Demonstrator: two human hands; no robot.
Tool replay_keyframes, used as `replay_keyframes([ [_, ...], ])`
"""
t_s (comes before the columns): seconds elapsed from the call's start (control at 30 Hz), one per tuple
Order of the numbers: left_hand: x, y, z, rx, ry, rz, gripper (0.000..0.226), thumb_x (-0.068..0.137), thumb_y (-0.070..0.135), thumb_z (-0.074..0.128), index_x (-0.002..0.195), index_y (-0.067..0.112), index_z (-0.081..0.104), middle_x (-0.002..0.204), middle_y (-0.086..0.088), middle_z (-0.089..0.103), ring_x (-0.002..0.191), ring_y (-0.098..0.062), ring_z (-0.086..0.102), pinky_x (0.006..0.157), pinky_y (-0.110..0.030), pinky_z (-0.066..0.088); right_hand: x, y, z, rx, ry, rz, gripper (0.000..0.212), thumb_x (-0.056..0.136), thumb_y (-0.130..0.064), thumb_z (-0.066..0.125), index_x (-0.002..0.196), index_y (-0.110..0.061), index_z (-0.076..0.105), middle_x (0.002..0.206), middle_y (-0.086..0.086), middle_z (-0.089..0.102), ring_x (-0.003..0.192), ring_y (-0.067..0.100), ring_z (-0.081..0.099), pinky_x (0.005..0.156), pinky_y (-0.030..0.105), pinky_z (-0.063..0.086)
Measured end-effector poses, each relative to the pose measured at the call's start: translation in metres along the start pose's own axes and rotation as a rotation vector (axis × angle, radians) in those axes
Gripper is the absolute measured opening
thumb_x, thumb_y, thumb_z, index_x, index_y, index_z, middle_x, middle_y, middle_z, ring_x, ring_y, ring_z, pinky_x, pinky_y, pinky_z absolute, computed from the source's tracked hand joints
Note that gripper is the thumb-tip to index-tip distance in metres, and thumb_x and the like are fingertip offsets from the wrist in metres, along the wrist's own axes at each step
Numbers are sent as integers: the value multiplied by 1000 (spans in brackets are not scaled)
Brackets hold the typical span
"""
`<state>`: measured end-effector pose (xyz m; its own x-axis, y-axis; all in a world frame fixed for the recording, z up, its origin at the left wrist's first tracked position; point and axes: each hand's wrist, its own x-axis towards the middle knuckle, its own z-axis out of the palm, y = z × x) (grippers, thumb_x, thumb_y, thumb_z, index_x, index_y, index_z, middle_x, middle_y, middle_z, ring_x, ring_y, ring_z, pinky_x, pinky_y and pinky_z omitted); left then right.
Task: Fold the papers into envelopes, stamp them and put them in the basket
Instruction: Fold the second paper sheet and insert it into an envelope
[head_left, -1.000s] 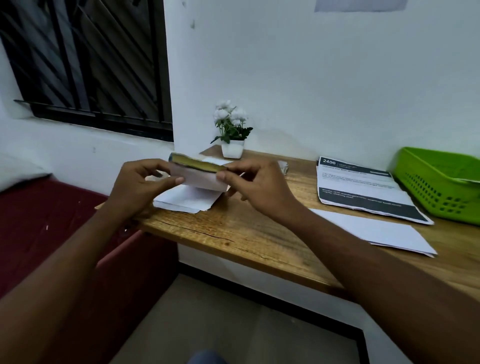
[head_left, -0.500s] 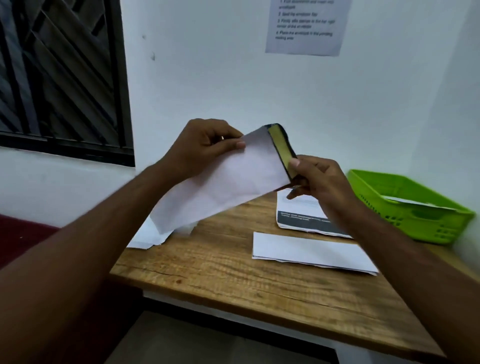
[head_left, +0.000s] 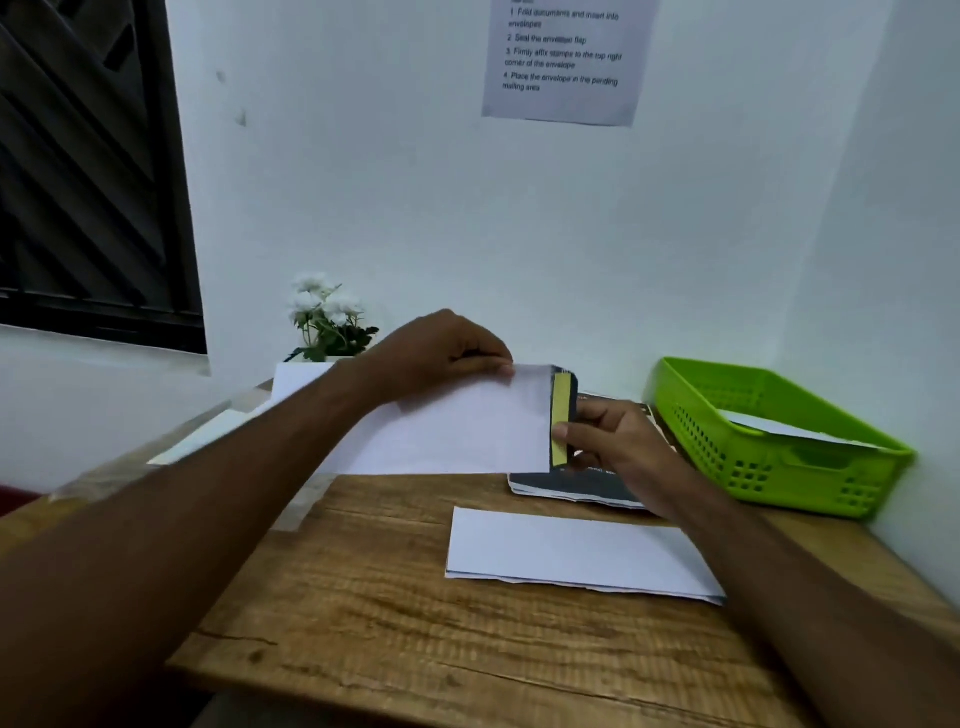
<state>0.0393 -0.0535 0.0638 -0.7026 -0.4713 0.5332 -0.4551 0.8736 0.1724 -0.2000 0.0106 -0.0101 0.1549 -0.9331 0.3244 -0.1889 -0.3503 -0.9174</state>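
I hold a white envelope (head_left: 457, 431) upright above the wooden table (head_left: 395, 613). My left hand (head_left: 441, 353) pinches its top edge. My right hand (head_left: 618, 447) grips its right end, thumb on the yellow adhesive strip (head_left: 561, 415) of the dark-lined open flap. A folded white paper (head_left: 571, 551) lies flat on the table in front of me. Behind my right hand sits a stack of printed sheets (head_left: 582, 486) with dark bands. The green basket (head_left: 769, 467) stands at the right with a white envelope (head_left: 784, 428) inside it.
A small pot of white flowers (head_left: 327, 317) stands at the back left by the wall. More white sheets (head_left: 208, 441) lie at the table's left end. An instruction sheet (head_left: 563, 57) hangs on the wall. A barred window (head_left: 88, 171) is at the left.
Both hands have lowered the envelope from chest height toward the table and turned it nearly level. My head has tilted, bringing the wall notice and flowers into view.
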Motion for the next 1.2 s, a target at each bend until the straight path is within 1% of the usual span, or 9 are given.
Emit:
replay_keyframes([
  [0.1, 5, -4, 18, 20, -19, 1, 41, 87, 56, 46, 95, 26, 72, 90, 15, 72, 80, -1, 64, 76, -33, 52, -2, 1, 0, 35, -32, 31, 11, 86, -3, 65, 93, -5, 73, 79, 4, 73, 66, 10, 66, 56, 18, 52],
  [0.23, 3, -16, 40, 155, 35, 5, 59, 86, 65, 27, 91, 22, 67, 77, 6, 68, 69, -11, 59, 62, -31, 42, -1, 3, -3, 79, -37, 57, 53, 93, 11, 46, 49, -15, 64, 42, -9, 55, 37, -3, 47, 40, 7, 36],
  [0.33, -5, -22, 54, 259, 108, -4, 67, 86, 64, 17, 85, 16, 64, 76, 2, 66, 70, -18, 58, 60, -32, 40, -1, 9, -5, 93, -104, 65, 19, 88, 1, 57, 88, -7, 74, 77, 6, 74, 67, 12, 66, 63, 21, 56],
  [0.43, -11, -23, 61, 289, 130, 34, 66, 88, 58, 17, 89, 13, 65, 82, 0, 67, 75, -20, 59, 61, -32, 40, -2, 14, -3, 81, -103, 103, 24, 86, -2, 66, 110, -2, 70, 103, 16, 73, 89, 25, 70, 79, 36, 60],
  [0.67, -14, -21, 58, 207, 234, 85, 47, 94, 45, 34, 90, 10, 67, 77, -2, 63, 69, -21, 58, 62, -26, 32, -1, 18, 4, 34, -53, 114, 19, 86, -6, 67, 105, -6, 71, 89, 11, 76, 67, 22, 68, 61, 30, 59],
  [0.77, -13, -16, 54, 205, 249, 99, 45, 91, 50, 42, 100, 14, 67, 86, -2, 65, 79, -20, 60, 70, -30, 36, 0, 14, 8, 46, 19, 75, 13, 86, -6, 67, 97, -11, 73, 79, 8, 74, 55, 18, 63, 51, 26, 55],
  [0.97, -20, 0, 57, 393, 107, 31, 112, 59, 88, 48, 147, 22, 27, 144, -1, 42, 131, -18, 34, 112, -43, 13, 1, 14, 4, 31, 199, -3, 7, 85, -11, 70, 92, -11, 73, 67, 2, 72, 52, 11, 61, 47, 24, 50],
  [1.07, -20, -2, 63, 554, 41, 56, 123, 59, 86, 52, 151, 13, 15, 148, -8, 37, 136, -24, 33, 114, -53, 4, 0, 13, 2, 29, 220, -13, 10, 86, -12, 69, 95, -11, 73, 68, -2, 73, 54, 9, 63, 48, 22, 50],
  [1.2, -21, -5, 65, 659, 63, 69, 115, 62, 72, 58, 148, 5, 24, 136, -11, 48, 127, -27, 44, 113, -58, 13, -1, 13, 2, -2, 231, -1, 18, 86, -13, 69, 102, -6, 72, 74, 2, 74, 56, 9, 63, 48, 22, 48],
])
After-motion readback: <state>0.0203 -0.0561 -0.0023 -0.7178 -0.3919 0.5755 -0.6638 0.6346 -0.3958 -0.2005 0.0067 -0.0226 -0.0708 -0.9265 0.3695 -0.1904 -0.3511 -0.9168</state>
